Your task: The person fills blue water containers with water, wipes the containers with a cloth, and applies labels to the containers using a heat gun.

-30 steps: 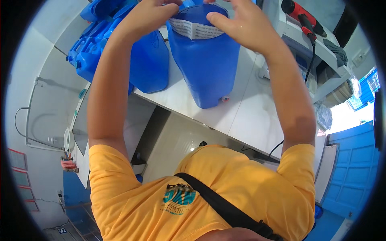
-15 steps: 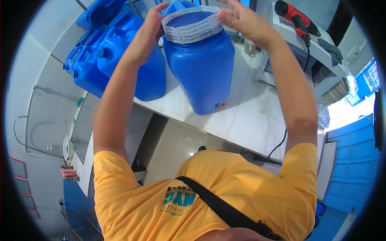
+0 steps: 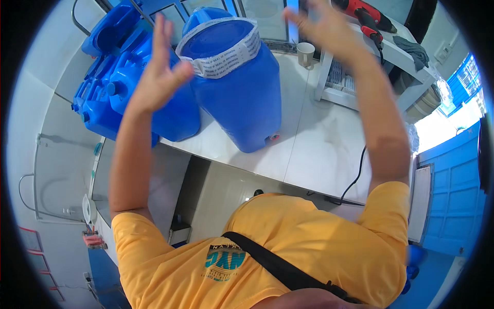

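A tall blue plastic water container [image 3: 239,100] stands on the white counter, with a small spout fitting low on its front. A loose white printed seal band [image 3: 229,61] rings its neck and blue lid [image 3: 216,38]. My left hand [image 3: 162,77] is open just left of the band, fingers stretched up. Its thumb overlaps the band's left edge; whether they touch I cannot tell. Held up to the right, apart from the container, my right hand [image 3: 329,31] is open and empty, blurred by motion.
Several blue jugs [image 3: 170,116] crowd the counter on the left. Beyond the container are a white mug [image 3: 305,53] and a white shelf unit [image 3: 342,98] bearing a red heat gun [image 3: 369,23] and a grey cloth [image 3: 411,50]. A black cord [image 3: 357,177] crosses the counter's right side.
Both hands have come away from the band, the left one leftward and the right one to the right. The band now sits tilted, lower at its front left.
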`<state>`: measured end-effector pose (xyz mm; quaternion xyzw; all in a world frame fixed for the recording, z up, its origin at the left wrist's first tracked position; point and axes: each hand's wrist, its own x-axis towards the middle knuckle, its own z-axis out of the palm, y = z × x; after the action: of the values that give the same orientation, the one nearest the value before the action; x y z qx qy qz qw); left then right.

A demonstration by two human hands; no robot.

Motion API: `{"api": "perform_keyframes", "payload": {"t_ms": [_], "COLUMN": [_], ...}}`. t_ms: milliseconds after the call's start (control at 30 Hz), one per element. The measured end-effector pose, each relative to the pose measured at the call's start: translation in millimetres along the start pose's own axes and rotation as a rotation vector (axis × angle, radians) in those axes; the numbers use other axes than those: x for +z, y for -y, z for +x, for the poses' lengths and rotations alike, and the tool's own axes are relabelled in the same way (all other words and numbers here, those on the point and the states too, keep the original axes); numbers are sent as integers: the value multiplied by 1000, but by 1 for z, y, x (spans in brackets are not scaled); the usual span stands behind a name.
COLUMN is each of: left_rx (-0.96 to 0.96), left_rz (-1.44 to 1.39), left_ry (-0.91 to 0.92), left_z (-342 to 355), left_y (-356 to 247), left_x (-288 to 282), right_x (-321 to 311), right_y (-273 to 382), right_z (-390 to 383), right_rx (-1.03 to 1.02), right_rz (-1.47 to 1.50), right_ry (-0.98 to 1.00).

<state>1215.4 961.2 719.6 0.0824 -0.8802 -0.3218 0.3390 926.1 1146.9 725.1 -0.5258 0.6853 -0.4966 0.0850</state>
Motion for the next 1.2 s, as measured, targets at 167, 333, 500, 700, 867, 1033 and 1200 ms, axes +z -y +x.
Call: {"api": "perform_keyframes", "payload": {"t_ms": [167,333,500,700,867,1033,1200], "left_rx": [224,138,22,-179,-215,-237,-305], "left_rz": [385,721,578,547,640,781,664], "left_ry": [285,663,600,816,996,1116,1135], "left_z": [75,77,80,109,103,114,131], "left_y": [-84,-60,-112,-102,-158,-152,-151], "left_x": [4,29,16,15,27,31,28], "right_x": [-156,-138,-135,-185,-189,-148,-106], "right_y": [-111,-129,-108,-110,-83,-25,-14], "right_z": [85,80,62,41,-20,-112,-191], "right_rx": [120,612,696,454,-133,0,-93], "right_rz": [-1234,-81,-20,342,1027,438,216], "right_ry": [-32,-171,-330,-311,81,-102,-217]}}
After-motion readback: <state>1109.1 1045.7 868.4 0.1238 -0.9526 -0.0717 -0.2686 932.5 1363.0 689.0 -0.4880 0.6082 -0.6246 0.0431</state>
